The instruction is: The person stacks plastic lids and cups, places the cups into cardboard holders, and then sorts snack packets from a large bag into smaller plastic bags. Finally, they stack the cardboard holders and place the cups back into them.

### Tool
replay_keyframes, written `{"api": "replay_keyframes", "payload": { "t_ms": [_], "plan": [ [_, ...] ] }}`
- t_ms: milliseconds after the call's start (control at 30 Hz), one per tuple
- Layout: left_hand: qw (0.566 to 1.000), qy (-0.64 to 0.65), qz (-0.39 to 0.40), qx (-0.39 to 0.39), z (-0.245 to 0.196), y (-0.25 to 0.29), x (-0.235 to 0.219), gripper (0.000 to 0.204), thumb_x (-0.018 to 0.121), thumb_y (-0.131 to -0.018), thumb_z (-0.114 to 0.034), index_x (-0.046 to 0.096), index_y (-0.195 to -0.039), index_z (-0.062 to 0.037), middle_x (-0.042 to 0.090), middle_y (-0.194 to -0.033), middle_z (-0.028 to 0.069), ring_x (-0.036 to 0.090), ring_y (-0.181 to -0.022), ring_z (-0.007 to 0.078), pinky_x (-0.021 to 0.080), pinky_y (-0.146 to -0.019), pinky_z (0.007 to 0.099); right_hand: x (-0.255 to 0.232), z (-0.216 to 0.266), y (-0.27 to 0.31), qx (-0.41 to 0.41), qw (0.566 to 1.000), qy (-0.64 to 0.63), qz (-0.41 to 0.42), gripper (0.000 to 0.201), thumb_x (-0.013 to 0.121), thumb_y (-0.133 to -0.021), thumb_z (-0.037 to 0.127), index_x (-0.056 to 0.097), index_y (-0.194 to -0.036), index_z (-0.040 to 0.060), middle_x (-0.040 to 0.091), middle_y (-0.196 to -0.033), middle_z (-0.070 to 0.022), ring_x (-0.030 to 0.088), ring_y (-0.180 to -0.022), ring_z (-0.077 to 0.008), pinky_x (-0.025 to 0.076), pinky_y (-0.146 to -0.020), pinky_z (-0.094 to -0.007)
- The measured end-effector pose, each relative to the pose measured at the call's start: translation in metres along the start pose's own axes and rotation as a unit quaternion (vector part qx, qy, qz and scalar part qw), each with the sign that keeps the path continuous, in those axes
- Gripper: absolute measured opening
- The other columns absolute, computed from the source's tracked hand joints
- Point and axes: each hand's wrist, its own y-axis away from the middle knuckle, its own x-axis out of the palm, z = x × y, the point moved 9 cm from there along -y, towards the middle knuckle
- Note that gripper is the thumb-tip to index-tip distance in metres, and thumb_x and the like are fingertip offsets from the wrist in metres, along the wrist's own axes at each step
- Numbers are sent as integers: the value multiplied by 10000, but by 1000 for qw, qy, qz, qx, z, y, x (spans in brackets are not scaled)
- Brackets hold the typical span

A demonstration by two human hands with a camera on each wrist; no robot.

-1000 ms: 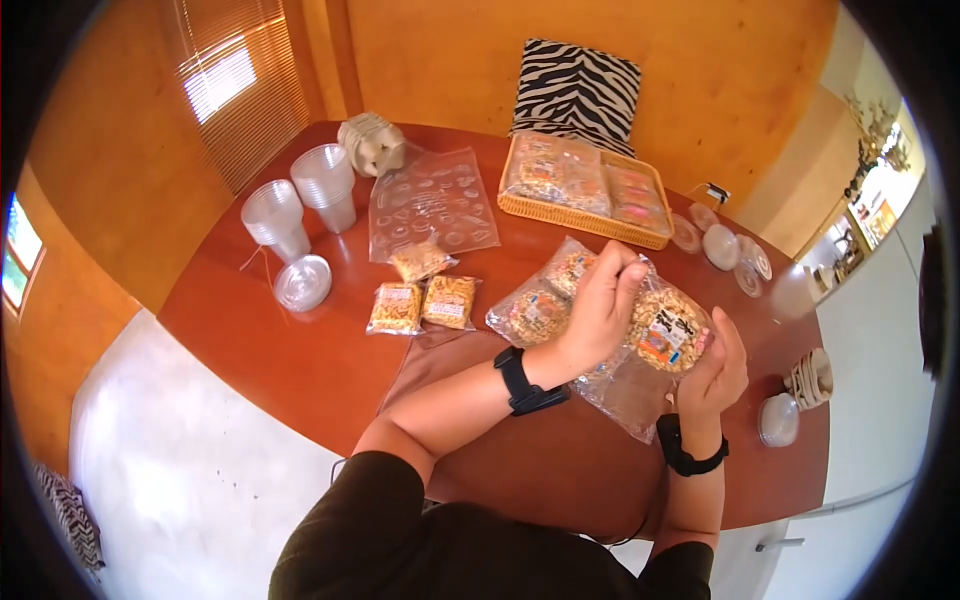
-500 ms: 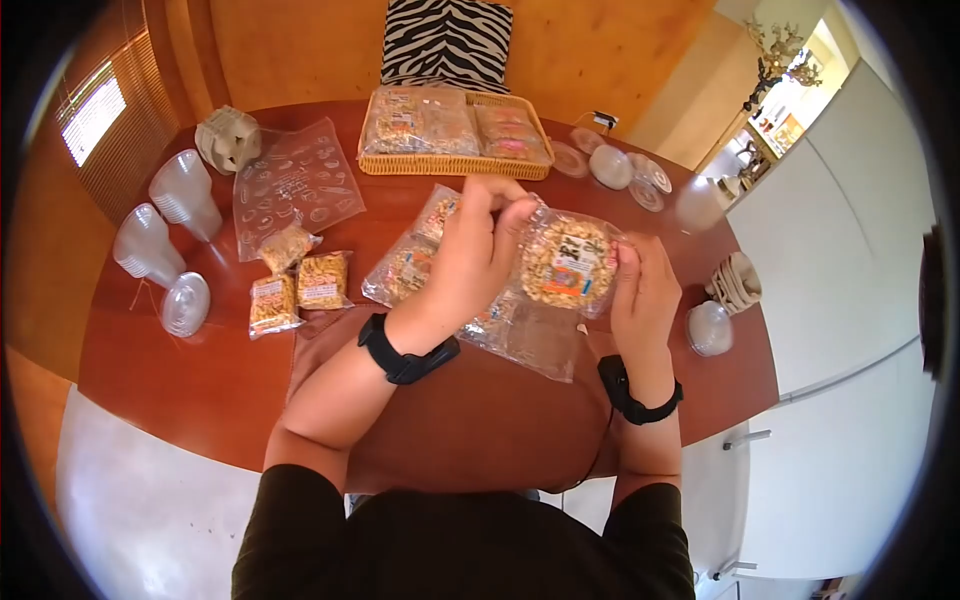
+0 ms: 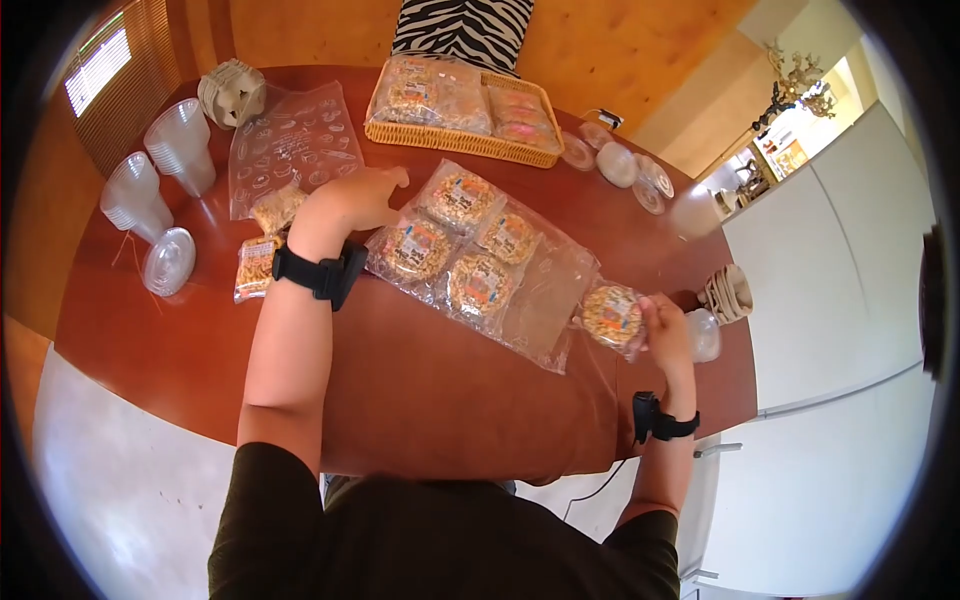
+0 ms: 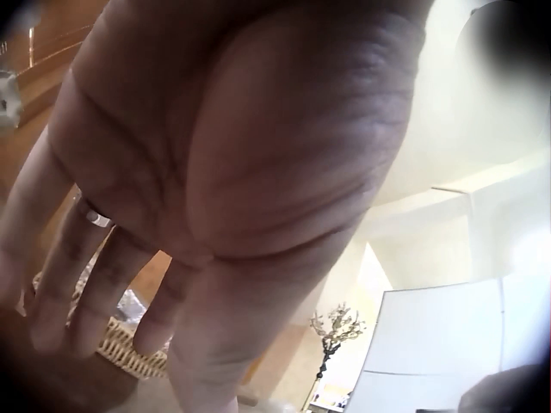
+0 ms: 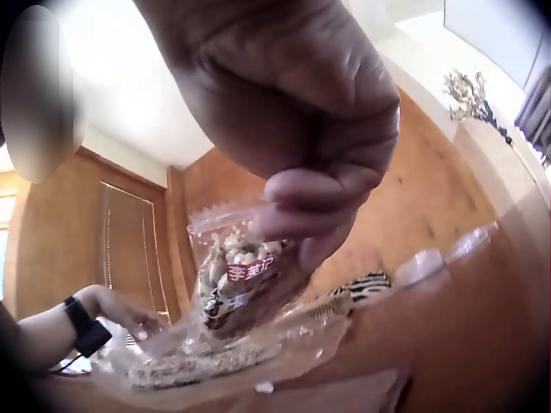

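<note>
Fingers of the right hand clamp one side of a round packet, printing in plain view. Edge grip probably avoids crushing it through the middle, where it looks brittle. Packet sits just beyond the right end of a big clear bag; whether the two touch, cannot tell. Left hand holds nothing: its fingers, a little apart, hang above the desk near the bag's other end. Four similar packets lie flat in two pairs towards that end, in or on the bag, cannot tell which; laid flat, they should not roll or crush one another. Far side: more packets fill a wicker basket, its raised rim seemingly there to stop them sliding off. Clear cups nest in two upright stacks near the left edge, presumably to save room.
</note>
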Motion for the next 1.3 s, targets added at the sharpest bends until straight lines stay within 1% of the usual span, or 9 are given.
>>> {"api": "replay_keyframes", "payload": {
  "t_ms": [233, 433, 533, 633, 833, 933, 1067, 1167, 1300],
  "plan": [
    [983, 56, 157, -81, 14, -2, 25, 538, 742, -739, -178, 538, -1223, -63, 649, -1045, 120, 649, -874, 238, 518, -701, 356, 82, 20, -15, 112, 946, -279, 125, 198, 501, -974, 226, 575, -894, 61, 568, -753, -3, 580, -615, -80, 473, -516, -205],
    [975, 109, 186, -50, 21, -11, 39, 503, 697, -774, -61, 520, -1245, -46, 624, -1097, 132, 654, -816, 201, 549, -671, 301, 139, 47, -21, 127, 859, -425, 257, 265, 504, -972, 280, 559, -1081, 45, 614, -1008, -44, 629, -822, -146, 522, -736, -268],
    [974, 118, 187, -50, 25, -12, 40, 468, 659, -800, -16, 514, -1245, -29, 610, -1126, 136, 648, -862, 199, 561, -692, 299, 154, 61, -25, 173, 883, -328, 288, 295, 531, -958, 299, 550, -1108, 45, 605, -1024, -51, 631, -859, -169, 514, -801, -294],
    [968, 146, 200, -43, 27, -14, 44, 458, 646, -814, -19, 505, -1250, -21, 612, -1122, 138, 651, -865, 201, 564, -686, 302, 169, 74, -35, 148, 878, -314, 330, 303, 557, -943, 303, 543, -1107, 48, 593, -998, -45, 629, -868, -170, 511, -793, -284],
    [956, 206, 202, -53, 32, -12, 45, 503, 648, -822, -37, 464, -1290, -32, 611, -1126, 154, 661, -873, 207, 566, -651, 297, 174, 88, -52, 47, 881, -181, 434, 262, 575, -931, 271, 562, -1028, 28, 587, -886, -46, 624, -707, -146, 507, -652, -224],
    [956, 185, 215, -71, 27, -9, 42, 599, 702, -788, -119, 433, -1319, -53, 614, -1104, 168, 644, -951, 265, 551, -740, 347, 167, 86, -59, 63, 884, -161, 435, 220, 586, -921, 235, 592, -962, 18, 587, -781, -34, 596, -622, -113, 478, -559, -219],
    [995, 96, 6, 22, 10, -24, 31, 885, 789, -661, -260, 339, -1406, -100, 494, -1272, 194, 531, -1119, 363, 418, -960, 425, 165, 85, -68, -5, 888, -139, 437, 182, 583, -913, 197, 615, -891, 19, 557, -648, -6, 559, -566, -89, 432, -518, -221],
    [980, 52, -73, 180, -25, -25, 35, 913, 785, -645, -227, 323, -1422, -104, 429, -1333, 190, 506, -1151, 359, 434, -942, 405, 164, 86, -70, -30, 898, -105, 427, 174, 573, -914, 184, 621, -871, 22, 535, -595, 1, 532, -533, -85, 402, -501, -214],
    [981, 50, -65, 176, -31, -33, 47, 777, 765, -640, -211, 440, -1329, -65, 446, -1316, 209, 532, -1113, 365, 462, -912, 411, 164, 78, -71, -24, 895, -115, 431, 174, 564, -919, 186, 617, -892, 22, 514, -577, 7, 482, -504, -77, 363, -486, -208]
  ]
}}
